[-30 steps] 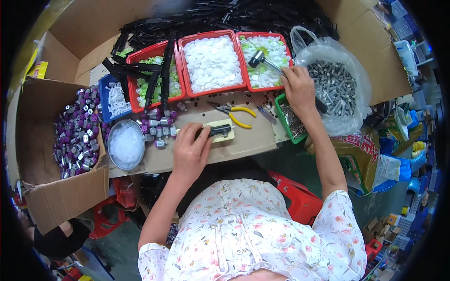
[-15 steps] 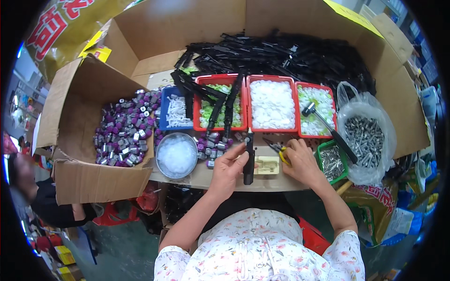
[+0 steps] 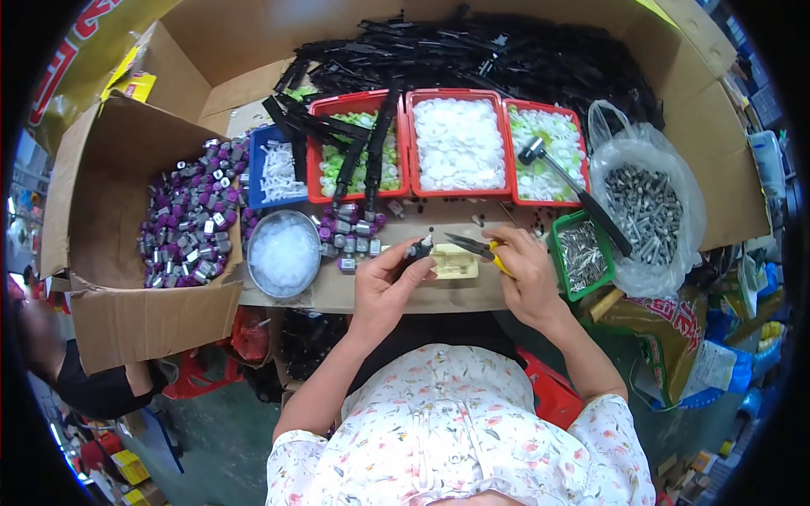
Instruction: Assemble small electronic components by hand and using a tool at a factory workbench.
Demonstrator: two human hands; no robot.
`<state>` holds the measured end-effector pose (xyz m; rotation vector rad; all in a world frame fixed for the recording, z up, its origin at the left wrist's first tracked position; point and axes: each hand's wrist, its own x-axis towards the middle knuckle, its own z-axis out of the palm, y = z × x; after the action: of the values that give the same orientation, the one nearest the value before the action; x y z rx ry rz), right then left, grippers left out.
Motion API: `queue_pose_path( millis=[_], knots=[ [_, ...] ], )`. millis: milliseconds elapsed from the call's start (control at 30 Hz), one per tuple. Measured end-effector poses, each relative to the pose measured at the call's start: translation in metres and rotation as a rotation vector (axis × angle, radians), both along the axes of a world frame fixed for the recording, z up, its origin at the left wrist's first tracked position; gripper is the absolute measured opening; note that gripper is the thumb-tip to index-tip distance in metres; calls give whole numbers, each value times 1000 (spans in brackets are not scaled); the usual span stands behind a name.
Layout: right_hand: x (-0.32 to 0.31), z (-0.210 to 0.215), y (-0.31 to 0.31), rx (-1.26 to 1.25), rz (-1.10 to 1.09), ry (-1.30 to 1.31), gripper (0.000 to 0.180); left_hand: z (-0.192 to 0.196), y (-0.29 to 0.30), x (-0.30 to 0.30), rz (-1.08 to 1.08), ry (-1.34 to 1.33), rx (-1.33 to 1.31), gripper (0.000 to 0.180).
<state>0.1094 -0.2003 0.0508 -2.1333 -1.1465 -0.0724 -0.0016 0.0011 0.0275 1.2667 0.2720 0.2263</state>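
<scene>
Pointing away from the left hand (image 3: 380,291), the pale tip of a small black part (image 3: 413,251) is left exposed; the rest is pinched between the thumb and fingers, which are clamped on it and cover much of its body. Yellow-handled pliers (image 3: 475,245) are held by the right hand (image 3: 529,274), its fingers closed around the handles. The dark nose is aimed at the pale tip, near it but apart; whether its jaws are parted cannot be told. Just beyond the left fingertips, a cream block (image 3: 456,263) with a recess is placed on the table (image 3: 472,297). Farther back, 3 red trays (image 3: 461,193) are lined up, and a hammer (image 3: 601,218) is laid with its head over the right one.
</scene>
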Motion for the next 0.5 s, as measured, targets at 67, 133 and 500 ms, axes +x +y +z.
queue_pose_path(
  millis=[67, 133, 500],
  knots=[
    [-4, 3, 1, -11, 12, -6, 26, 1, -3, 0, 0, 25, 27, 30],
    [-7, 4, 2, -14, 26, -57, 24, 1, -5, -1, -42, 24, 165, 30],
    [-17, 4, 5, -143, 95, -158, 11, 2, -2, -14, -106, 1, 181, 29]
  ],
)
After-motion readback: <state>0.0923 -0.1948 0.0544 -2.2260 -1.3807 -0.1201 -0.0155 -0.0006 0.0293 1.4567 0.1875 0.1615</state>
